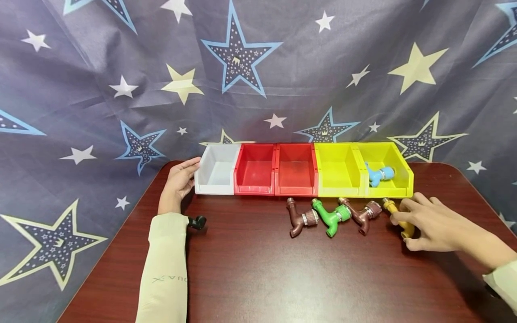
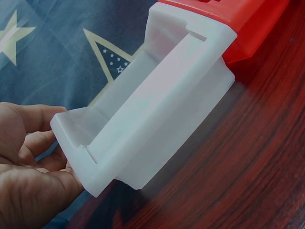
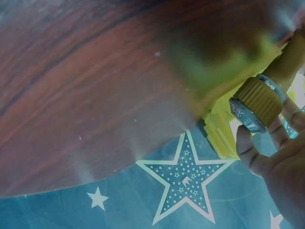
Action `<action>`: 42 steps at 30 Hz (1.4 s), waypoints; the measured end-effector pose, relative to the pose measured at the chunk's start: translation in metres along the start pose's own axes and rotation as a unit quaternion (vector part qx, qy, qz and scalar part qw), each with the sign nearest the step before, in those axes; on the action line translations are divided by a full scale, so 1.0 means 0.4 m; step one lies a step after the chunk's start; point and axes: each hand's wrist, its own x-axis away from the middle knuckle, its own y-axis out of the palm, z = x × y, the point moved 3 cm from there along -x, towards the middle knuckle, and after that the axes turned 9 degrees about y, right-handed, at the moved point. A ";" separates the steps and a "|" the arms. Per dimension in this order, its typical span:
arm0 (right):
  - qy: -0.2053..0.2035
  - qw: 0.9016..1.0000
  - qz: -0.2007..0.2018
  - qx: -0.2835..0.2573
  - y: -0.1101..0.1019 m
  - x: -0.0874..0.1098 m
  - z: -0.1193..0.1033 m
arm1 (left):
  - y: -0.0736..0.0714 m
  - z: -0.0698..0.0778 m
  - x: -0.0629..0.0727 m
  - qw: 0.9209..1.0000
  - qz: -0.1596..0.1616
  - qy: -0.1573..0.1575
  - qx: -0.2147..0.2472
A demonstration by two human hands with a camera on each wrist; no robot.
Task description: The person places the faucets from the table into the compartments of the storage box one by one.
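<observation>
My left hand (image 1: 179, 181) is at the left end of the row of bins, its fingers resting against the outer side of the white bin (image 2: 167, 114). In the left wrist view the thumb lies near that bin's lower front corner. My right hand (image 1: 438, 224) grips a yellow tap (image 1: 390, 206) on the table, in front of the right yellow bin (image 1: 404, 190). The right wrist view shows the ribbed yellow knob (image 3: 259, 100) between thumb and fingers. To its left lie a brown tap (image 1: 363, 217), a green tap (image 1: 332, 219) and another brown tap (image 1: 298, 219).
Two red bins (image 1: 255, 189) and a left yellow bin (image 1: 339, 190) stand side by side between the end bins. A blue tap (image 1: 379, 175) lies inside the right yellow bin. Behind the dark red wooden table (image 1: 282, 278) hangs a grey star-patterned cloth (image 1: 282, 107).
</observation>
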 end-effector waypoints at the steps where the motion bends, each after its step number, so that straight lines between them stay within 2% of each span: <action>1: 0.000 1.000 0.001 0.001 -0.004 0.000 0.000 | 0.000 0.001 0.000 1.000 0.001 0.001 0.001; 11: -0.010 1.000 0.008 0.021 -0.042 -0.019 0.007 | 0.000 -0.001 -0.001 1.000 0.000 -0.004 -0.006; 31: -0.029 0.998 0.014 0.056 -0.110 -0.090 0.010 | 0.002 0.002 -0.003 1.000 -0.001 -0.013 0.006; 42: -0.040 0.997 0.016 0.057 -0.120 -0.155 0.003 | -0.003 -0.004 -0.005 1.000 0.003 -0.002 0.005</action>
